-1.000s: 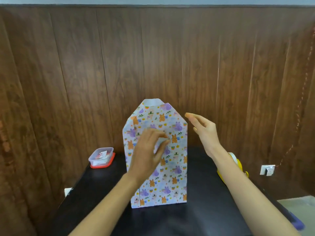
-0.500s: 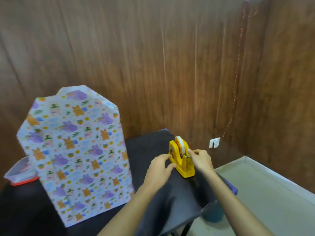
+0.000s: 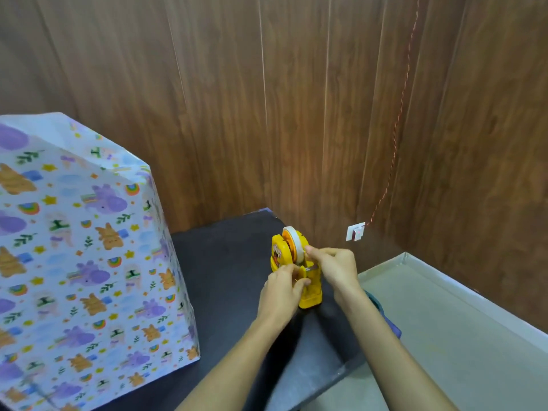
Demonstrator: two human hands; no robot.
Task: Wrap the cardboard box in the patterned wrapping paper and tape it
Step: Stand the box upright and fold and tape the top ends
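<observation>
The box wrapped in patterned paper stands upright on the black table, filling the left of the view; no cardboard shows. A yellow tape dispenser with a white tape roll sits near the table's right edge. My left hand holds the dispenser's front left side with curled fingers. My right hand is at the roll's right side, its fingertips pinched at the tape beside the cutter. Both hands are well apart from the box.
Brown wood-panel walls close the corner behind the table. A white wall socket with a red cord is on the right wall. Grey floor lies right of the table, and a blue object peeks from behind my right forearm.
The view swung right from the box to the dispenser. Both hands left the box and came to the tape dispenser, then closed more tightly on it and the tape.
</observation>
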